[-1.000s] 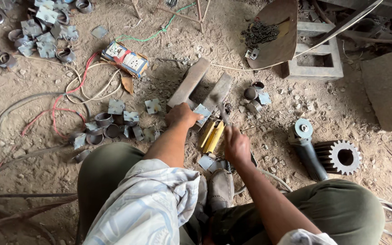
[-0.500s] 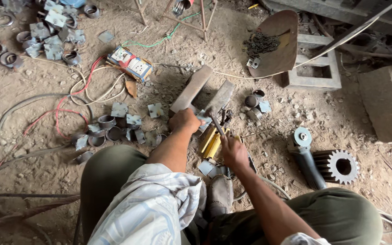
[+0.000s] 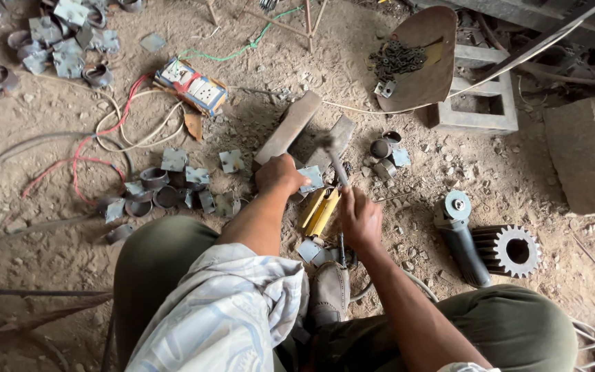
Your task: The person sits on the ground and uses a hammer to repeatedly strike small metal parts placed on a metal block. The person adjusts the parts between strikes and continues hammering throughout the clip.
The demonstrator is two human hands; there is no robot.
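Gripping a hammer (image 3: 334,162), right hand (image 3: 359,219); left hand (image 3: 280,173) pins a plate (image 3: 311,179).

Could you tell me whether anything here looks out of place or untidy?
Yes. Small cut metal plates and rings lie scattered loose on the dirt floor beside the left hand, and red and white cables sprawl tangled near them. The right hand grips a hammer.
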